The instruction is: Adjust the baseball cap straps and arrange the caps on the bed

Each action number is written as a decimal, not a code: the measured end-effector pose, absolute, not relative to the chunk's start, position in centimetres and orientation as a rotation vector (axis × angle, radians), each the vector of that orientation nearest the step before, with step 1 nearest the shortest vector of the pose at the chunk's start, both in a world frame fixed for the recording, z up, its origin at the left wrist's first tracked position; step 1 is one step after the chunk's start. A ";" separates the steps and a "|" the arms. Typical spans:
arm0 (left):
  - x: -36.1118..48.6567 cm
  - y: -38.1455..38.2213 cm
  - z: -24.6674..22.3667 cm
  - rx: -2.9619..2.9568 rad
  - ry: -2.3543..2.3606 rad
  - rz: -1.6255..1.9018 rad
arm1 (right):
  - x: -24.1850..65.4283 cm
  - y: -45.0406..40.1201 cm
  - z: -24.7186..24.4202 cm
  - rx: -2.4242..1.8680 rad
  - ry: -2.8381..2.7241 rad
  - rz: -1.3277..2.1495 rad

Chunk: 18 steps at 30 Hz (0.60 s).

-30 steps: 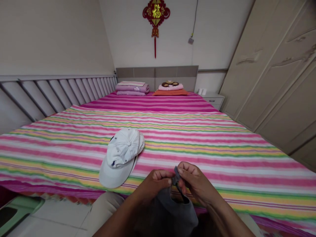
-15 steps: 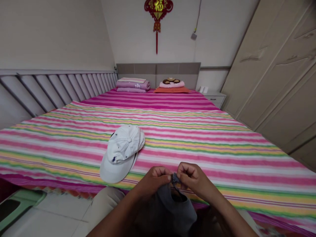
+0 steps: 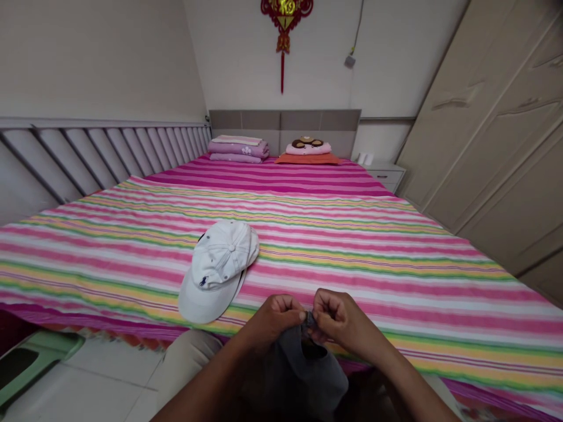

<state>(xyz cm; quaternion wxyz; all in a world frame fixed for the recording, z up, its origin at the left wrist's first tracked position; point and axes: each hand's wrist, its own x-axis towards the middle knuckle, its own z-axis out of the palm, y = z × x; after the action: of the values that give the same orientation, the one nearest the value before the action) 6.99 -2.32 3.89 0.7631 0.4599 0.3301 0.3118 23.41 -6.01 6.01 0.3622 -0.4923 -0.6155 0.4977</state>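
Note:
A dark grey cap (image 3: pixel 316 378) hangs low in front of me, its rounded opening showing below a short strap (image 3: pixel 309 320). At the strap's left end, my left hand (image 3: pixel 277 319) is closed, thumb and fingers pinching it. From the other side my right hand (image 3: pixel 338 319) pinches the same strap between thumb and curled fingers. Much of the cap's lower part lies in shadow between my forearms. A white cap (image 3: pixel 224 258) with a small dark logo rests on the bed to the left of my hands, its brim towards me.
The bed (image 3: pixel 373 234) has a striped cover. Folded purple bedding (image 3: pixel 237 150) and an orange pillow (image 3: pixel 308 159) lie by the headboard (image 3: pixel 316 126). Rails (image 3: pixel 132 149) run along the left. A green stool (image 3: pixel 48 351) stands at lower left, a wardrobe (image 3: pixel 497 135) at right.
My right hand has shifted slightly at the strap, and the grey cap's opening looks a little narrower. The view has moved slightly; the white cap lies as before.

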 end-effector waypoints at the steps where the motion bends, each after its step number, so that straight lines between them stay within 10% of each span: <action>1: 7.0 -2.3 3.8 1.003 0.719 0.684 | 23.4 -5.9 6.0 -1.260 -1.593 1.283; 18: 7.0 -2.1 3.8 0.918 0.661 0.674 | 23.7 -5.6 6.0 -1.190 -1.442 1.558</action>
<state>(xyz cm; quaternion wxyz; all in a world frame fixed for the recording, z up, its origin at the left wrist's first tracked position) 7.05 -2.12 3.80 0.7910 0.4266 0.3071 0.3131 23.70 -5.65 6.00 0.3467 -0.4586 -0.5558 0.6005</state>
